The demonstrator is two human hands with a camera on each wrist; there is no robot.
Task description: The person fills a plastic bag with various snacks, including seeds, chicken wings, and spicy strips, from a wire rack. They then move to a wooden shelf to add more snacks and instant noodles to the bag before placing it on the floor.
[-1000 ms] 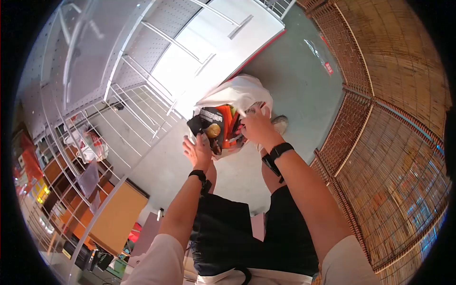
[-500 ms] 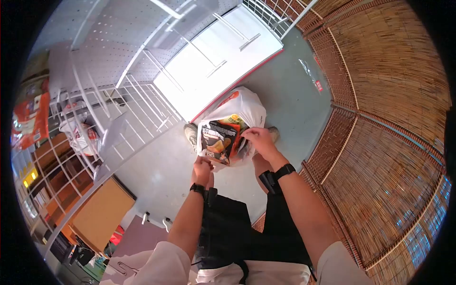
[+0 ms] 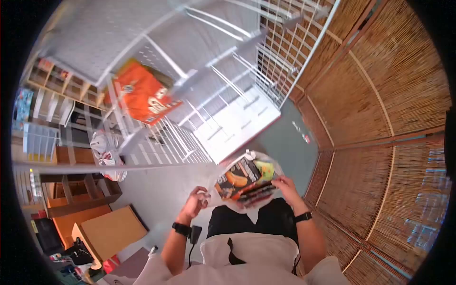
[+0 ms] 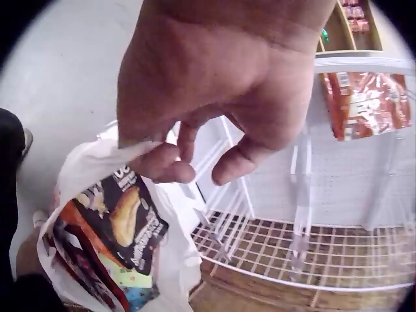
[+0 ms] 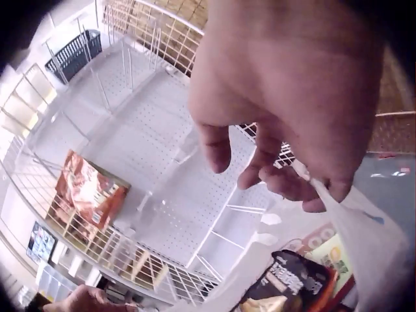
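Observation:
A white plastic bag (image 3: 277,167) hangs by its mouth in front of the person's black shorts, held at both sides. Inside lie a black packet (image 3: 247,168) with a golden food picture, a yellow-green packet (image 3: 267,169) and several red and orange packets. The left hand (image 3: 194,203) grips the bag's left edge; in the left wrist view the white film (image 4: 97,156) stretches up into its curled lower fingers, while the thumb and forefinger stand apart. On the other side the right hand (image 3: 289,191) holds the opposite edge, its film (image 5: 351,211) drawn up to the curled fingers.
A white wire rack (image 3: 285,57) with hooks and shelves rises in front, holding an orange packet (image 3: 142,95). Woven reed panels (image 3: 351,109) line the right. At left are a cardboard-coloured box (image 3: 111,232) and another white bag (image 3: 111,159).
The bag has risen from the floor between the feet to the front of the shorts, with both hands on its edges. The head view has swung up, bringing the rack's orange packet into sight.

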